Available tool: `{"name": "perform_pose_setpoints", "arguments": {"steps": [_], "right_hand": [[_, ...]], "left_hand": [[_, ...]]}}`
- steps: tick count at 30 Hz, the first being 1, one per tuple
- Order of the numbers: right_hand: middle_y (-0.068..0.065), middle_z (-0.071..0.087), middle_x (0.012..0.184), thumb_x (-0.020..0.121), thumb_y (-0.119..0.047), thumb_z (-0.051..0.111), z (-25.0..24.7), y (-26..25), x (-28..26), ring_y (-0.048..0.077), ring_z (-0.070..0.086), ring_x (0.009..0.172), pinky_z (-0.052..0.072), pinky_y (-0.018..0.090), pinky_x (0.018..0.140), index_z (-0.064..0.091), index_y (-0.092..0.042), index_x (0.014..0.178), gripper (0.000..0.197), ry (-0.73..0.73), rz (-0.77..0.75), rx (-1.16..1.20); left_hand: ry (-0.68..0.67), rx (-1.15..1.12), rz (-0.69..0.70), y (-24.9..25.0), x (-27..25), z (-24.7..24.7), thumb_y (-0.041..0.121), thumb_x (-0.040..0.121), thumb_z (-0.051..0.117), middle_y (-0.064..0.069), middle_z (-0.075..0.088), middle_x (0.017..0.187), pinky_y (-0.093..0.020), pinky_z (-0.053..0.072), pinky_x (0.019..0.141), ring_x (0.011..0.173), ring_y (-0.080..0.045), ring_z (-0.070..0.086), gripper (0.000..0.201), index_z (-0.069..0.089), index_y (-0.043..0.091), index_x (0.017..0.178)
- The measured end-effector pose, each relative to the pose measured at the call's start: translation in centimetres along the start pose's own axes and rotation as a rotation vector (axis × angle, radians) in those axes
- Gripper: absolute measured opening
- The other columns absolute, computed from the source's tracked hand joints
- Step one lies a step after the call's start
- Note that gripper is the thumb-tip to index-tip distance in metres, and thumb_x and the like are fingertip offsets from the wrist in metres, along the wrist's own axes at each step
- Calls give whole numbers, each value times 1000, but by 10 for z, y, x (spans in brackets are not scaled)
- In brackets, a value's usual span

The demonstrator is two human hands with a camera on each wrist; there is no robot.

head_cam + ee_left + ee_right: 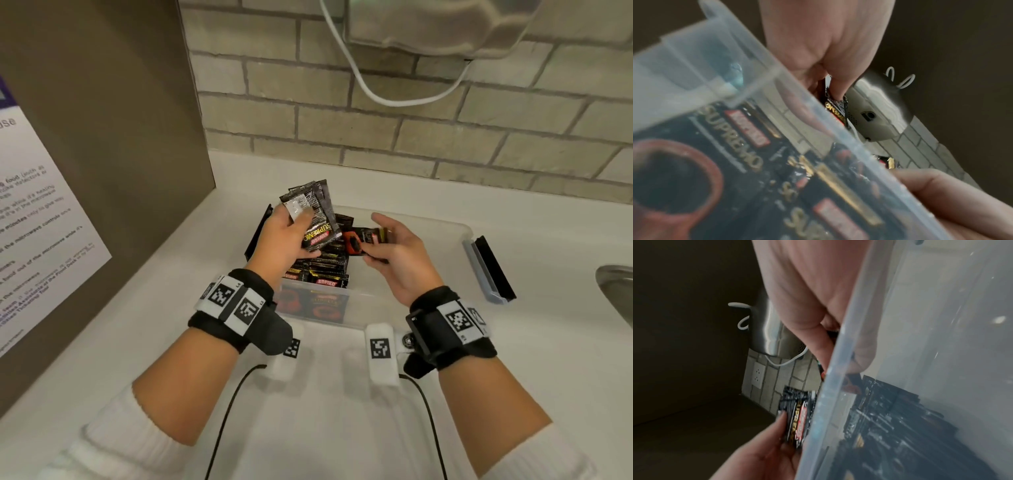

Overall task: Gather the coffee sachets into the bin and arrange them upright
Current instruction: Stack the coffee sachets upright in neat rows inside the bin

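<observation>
A clear plastic bin [430,223] stands on the white counter, with several black Kopiko sachets [327,270] packed at its left end. Above that end my left hand [287,236] grips a fanned bunch of black sachets [317,205], thumb on top. My right hand [380,240] pinches a single sachet [359,241] lying flat beside the bunch, over the bin. In the left wrist view the fingers [838,87] press on the held sachets [835,108] behind the bin wall [694,65]. The right wrist view shows the bunch [797,415] beside the bin wall [920,321].
A grey and black clip piece [489,270] lies right of the bin, and a metal sink rim [616,291] is at the far right. A brown panel with a notice [102,154] walls the left. A white appliance and cable [445,27] hang on the brick wall.
</observation>
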State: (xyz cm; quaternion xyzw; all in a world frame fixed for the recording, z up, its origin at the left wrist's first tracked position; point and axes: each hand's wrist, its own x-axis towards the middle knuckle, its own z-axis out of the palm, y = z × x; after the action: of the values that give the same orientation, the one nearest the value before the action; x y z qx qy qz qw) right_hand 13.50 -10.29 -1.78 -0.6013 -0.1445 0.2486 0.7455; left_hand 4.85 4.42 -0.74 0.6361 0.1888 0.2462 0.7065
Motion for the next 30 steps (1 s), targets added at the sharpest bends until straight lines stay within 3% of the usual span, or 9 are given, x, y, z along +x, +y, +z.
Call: {"name": "perform_pose_setpoints", "arguments": {"steps": [4, 8, 11, 13, 17, 21, 23, 25, 30], "right_hand": [[9, 65, 93, 82, 13, 56, 0, 1, 2, 16, 63, 77, 51, 22, 69, 50, -6, 122, 45, 101, -30, 38], [1, 67, 90, 85, -1, 59, -3, 3, 3, 16, 58, 81, 36, 28, 65, 55, -17, 115, 34, 158, -33, -35], [6, 65, 97, 89, 2, 55, -3, 2, 2, 23, 64, 88, 51, 39, 80, 49, -17, 120, 37, 173, -39, 51], [10, 62, 100, 90, 4, 53, -1, 1, 1, 23, 65, 83, 56, 36, 73, 45, -17, 121, 38, 190, -67, 99], [12, 59, 89, 90, 4, 52, 3, 2, -1, 24, 63, 72, 53, 29, 55, 47, -20, 89, 25, 202, -155, 89], [6, 61, 87, 90, -1, 54, 4, 5, 0, 19, 63, 76, 56, 29, 67, 57, -17, 83, 17, 190, -174, -54], [6, 64, 90, 90, -3, 55, 5, 7, 1, 22, 62, 85, 55, 34, 78, 62, -17, 85, 16, 158, -177, -112], [6, 66, 88, 91, -3, 54, 7, 7, 1, 22, 63, 82, 54, 33, 77, 65, -15, 83, 18, 103, -162, -126], [15, 67, 92, 98, -20, 43, 9, 0, -4, 24, 64, 81, 52, 37, 80, 64, -4, 88, 29, 16, -72, -9]], "left_hand": [[13, -27, 10, -5, 0, -5, 16, 95, 50, 0, 60, 105, -25, 57, 55, 86, -13, 64, 26, 37, 18, 117], [23, -78, 38, -7, 0, -5, 10, 94, 51, 3, 61, 99, -20, 51, 49, 76, -10, 65, 39, 25, 23, 120], [-12, -83, 48, -6, -1, -6, 8, 92, 53, 3, 62, 99, -22, 54, 53, 74, -7, 67, 38, 26, 21, 117], [-75, -70, 55, -4, -1, -7, 6, 91, 54, 0, 62, 105, -24, 56, 56, 86, -11, 66, 34, 32, 19, 113], [-153, -56, 104, 0, -3, -5, -2, 88, 54, -3, 63, 96, -24, 58, 65, 90, -16, 64, 21, 54, 18, 95], [-130, -98, 179, 2, -4, -2, -13, 82, 55, -5, 65, 90, -30, 54, 87, 92, -20, 62, 29, 66, 13, 80], [-157, -195, 205, 4, -5, -4, -19, 79, 46, -3, 66, 82, -32, 54, 86, 90, -19, 63, 41, 69, 11, 63], [-179, -207, 237, 4, -5, -5, -16, 73, 44, 0, 64, 74, -26, 53, 76, 84, -14, 62, 41, 67, 11, 52], [-201, 42, 287, 11, -4, -1, -4, 62, 51, 3, 61, 66, -25, 49, 78, 80, -11, 57, 30, 65, 15, 44]]}}
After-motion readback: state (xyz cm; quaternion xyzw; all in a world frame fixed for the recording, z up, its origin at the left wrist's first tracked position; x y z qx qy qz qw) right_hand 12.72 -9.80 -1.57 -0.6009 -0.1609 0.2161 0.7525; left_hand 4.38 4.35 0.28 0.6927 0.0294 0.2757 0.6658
